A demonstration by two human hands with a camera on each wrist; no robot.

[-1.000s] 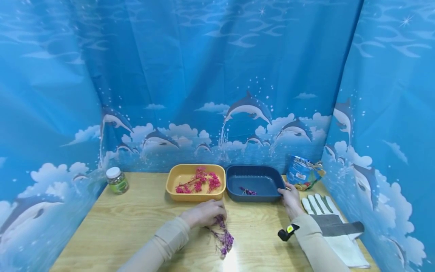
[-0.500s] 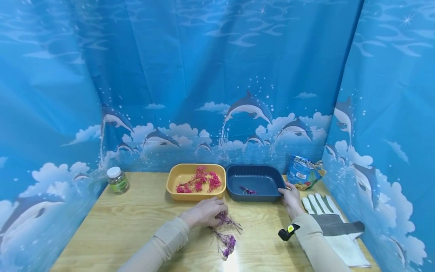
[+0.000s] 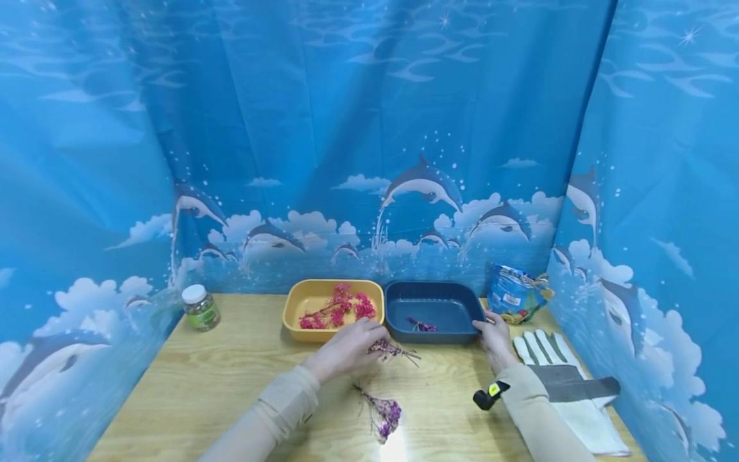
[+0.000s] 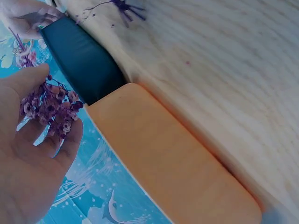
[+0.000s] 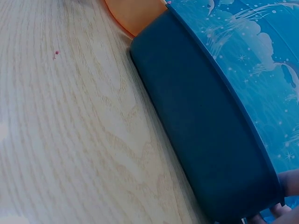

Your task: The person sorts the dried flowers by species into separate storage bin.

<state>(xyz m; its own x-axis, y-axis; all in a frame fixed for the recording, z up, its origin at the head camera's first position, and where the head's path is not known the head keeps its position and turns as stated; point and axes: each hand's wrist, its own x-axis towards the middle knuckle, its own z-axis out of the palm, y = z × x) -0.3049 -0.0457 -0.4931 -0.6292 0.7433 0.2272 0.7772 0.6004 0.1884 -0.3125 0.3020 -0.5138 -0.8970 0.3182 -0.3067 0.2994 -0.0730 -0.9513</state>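
My left hand [image 3: 353, 348] pinches a sprig of purple dried flowers [image 4: 51, 105] by its flower heads, with the stems pointing right. In the head view it is just in front of where the yellow tray [image 3: 294, 330] and the dark blue tray [image 3: 447, 338] meet. At the blue tray's front right corner, my right hand [image 3: 495, 335] grips the rim between thumb and fingers. A small purple sprig [image 3: 421, 325] lies inside that tray. Pink dried flowers [image 3: 340, 307] lie in the yellow one. Another purple sprig [image 3: 383, 412] rests on the table in front of my left hand.
A white-lidded jar [image 3: 200, 308] stands at the back left. Behind my right hand is a blue snack bag [image 3: 514, 294]. A white and grey work glove [image 3: 568, 391] lies along the right edge of the wooden table [image 3: 219, 385]. A dolphin-print curtain surrounds the table.
My left hand has lifted one purple sprig away from the other and moved it up toward the trays. The other sprig stays on the table. My right hand has not moved.
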